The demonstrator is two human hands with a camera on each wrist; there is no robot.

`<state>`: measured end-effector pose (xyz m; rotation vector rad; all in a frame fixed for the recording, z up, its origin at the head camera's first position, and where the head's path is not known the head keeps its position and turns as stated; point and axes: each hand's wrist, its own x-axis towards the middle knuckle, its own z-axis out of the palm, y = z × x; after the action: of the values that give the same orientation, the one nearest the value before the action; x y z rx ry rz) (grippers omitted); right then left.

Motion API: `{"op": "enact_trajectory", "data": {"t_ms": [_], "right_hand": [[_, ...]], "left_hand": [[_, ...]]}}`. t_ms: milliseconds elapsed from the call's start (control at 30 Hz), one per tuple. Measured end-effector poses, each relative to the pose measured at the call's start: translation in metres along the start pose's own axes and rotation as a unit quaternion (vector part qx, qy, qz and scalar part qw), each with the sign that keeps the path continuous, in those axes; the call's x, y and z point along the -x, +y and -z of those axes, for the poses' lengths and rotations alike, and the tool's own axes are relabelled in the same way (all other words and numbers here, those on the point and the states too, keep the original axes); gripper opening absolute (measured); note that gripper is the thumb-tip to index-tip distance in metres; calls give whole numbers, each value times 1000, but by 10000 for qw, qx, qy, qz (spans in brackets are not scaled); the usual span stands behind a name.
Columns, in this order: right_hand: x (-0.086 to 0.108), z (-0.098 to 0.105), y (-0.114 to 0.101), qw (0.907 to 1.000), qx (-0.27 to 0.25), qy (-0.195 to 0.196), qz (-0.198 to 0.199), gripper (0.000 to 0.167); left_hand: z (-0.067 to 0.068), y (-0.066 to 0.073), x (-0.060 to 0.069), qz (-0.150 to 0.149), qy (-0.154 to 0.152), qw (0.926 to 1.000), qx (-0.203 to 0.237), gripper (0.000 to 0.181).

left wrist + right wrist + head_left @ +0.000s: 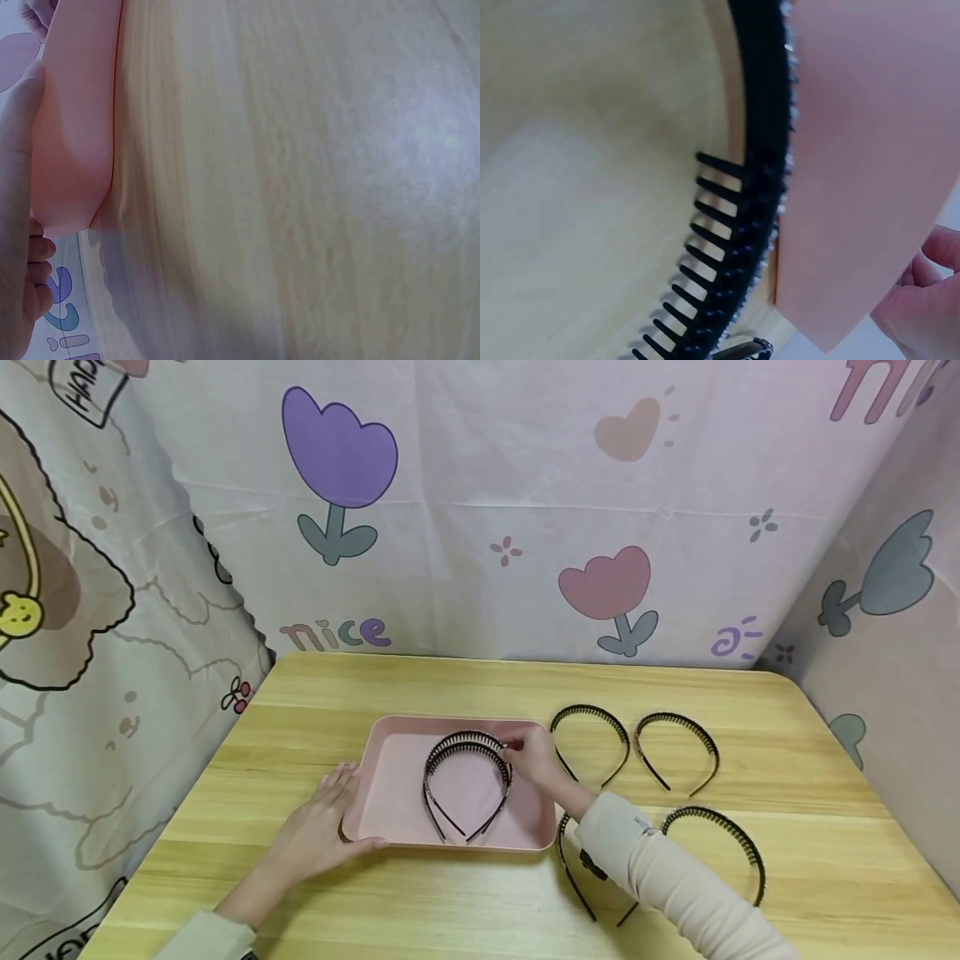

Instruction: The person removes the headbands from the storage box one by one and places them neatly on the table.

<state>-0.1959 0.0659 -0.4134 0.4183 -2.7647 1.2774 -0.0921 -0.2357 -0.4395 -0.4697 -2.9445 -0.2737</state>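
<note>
Head view: your right hand (536, 756) had thumb and fingertips pinching the upper right of one of two black headbands (430, 764) inside the pink tray (397, 777). Couldn't tell which one; they overlapped around mid-tray, ends toward you. Your left hand (322, 818) rested against the tray's left end, fingers fairly straight along that wall, thumb out along the near edge (touching, not clenched). Four loose headbands (678, 717) lay on the wooden table (300, 718) right of the tray: two at the back, two nearer you, the near pair partly covered by your right sleeve (690, 885). A printed cloth (480, 452) with tulips and "nice" lettering hung behind.

Left wrist view: your left thumb lay along the tray's outer wall, fingertips showing by the corner. Your right hand just peeked in at top left, grip unreadable there.

Right wrist view: a toothed headband (766, 97), glittery stones on its outer edge, ran down the middle beside the tray's outer wall. Your right hand showed at the right edge, fingers bent, their hold out of sight.
</note>
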Motion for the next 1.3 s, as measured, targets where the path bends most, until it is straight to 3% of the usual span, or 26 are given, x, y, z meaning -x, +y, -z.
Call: {"op": "enact_trajectory", "data": {"t_ms": [200, 367, 567, 900, 1300], "right_hand": [[-2, 8, 0, 9993, -241, -131, -257, 14], [-2, 18, 3, 9965, -535, -134, -635, 17], [-1, 35, 13, 9949, -447, -206, -879, 19], [5, 64, 34, 9979, 66, -205, -617, 19], [17, 97, 60, 9969, 79, -284, -734, 21]], "left_hand": [[1, 0, -1, -90, 202, 9998, 0, 103], [0, 1, -1, -16, 48, 10000, 39, 104], [-1, 1, -2, -11, 45, 10000, 59, 105], [1, 0, -1, 39, 27, 10000, 30, 104], [0, -1, -1, 27, 95, 9999, 49, 104]]}}
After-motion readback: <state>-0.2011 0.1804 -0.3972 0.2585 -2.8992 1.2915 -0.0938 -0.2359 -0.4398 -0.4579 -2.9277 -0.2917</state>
